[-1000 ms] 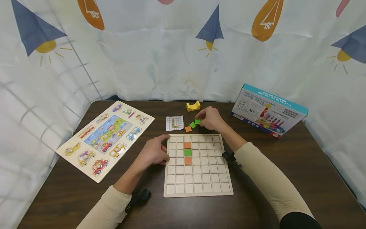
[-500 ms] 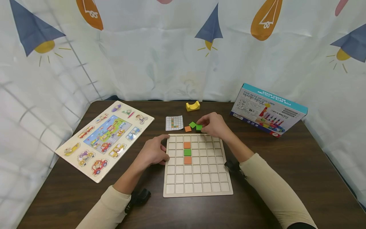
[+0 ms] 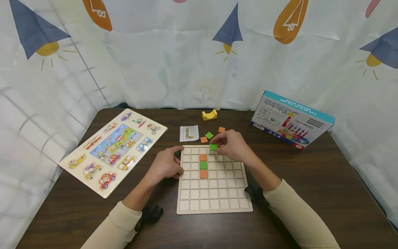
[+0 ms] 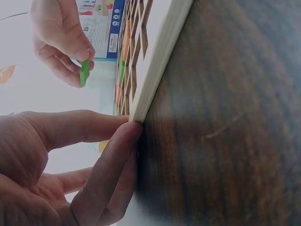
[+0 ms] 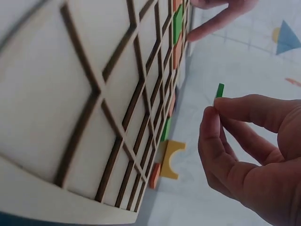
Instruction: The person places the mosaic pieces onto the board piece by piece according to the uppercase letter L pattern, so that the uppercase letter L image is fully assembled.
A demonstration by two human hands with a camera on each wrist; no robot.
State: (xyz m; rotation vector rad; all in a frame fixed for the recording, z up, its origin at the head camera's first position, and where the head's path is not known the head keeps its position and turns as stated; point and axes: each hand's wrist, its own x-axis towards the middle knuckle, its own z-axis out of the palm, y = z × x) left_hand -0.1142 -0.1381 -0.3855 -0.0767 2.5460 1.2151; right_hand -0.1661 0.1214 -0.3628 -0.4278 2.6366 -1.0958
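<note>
Got a white printed curtain [image 3: 186, 76] hanging across the far side, then a dark wood-grain table [image 3: 311, 180] in front of it. Over on the left, spotting a vehicle-themed puzzle board [image 3: 120, 176] lying at an angle. Smack in the middle, seeing a pale wooden grid board [image 3: 224, 193] lying flat. Far right, got a "Five Sets of Column Beaded Boxes" carton [image 3: 292, 119]. Got the left hand [image 3: 166, 163] at the grid's left edge, fingers spread, tips touching the wood. Got the right hand [image 3: 234, 147] over the far part, pinching a green tile [image 3: 213, 147], held up off the grid near its far edge. Past the far-left corner, seeing a little printed pattern card [image 3: 189, 133], with a yellow arch block [image 3: 209, 114] farther back. Down to the tiddlers: counting three set tiles [image 3: 203, 165], orange-green-orange, in the third column from the left, plus two loose orange tiles [image 3: 204, 139] and a loose green tile [image 3: 209, 135] just beyond the board.
</note>
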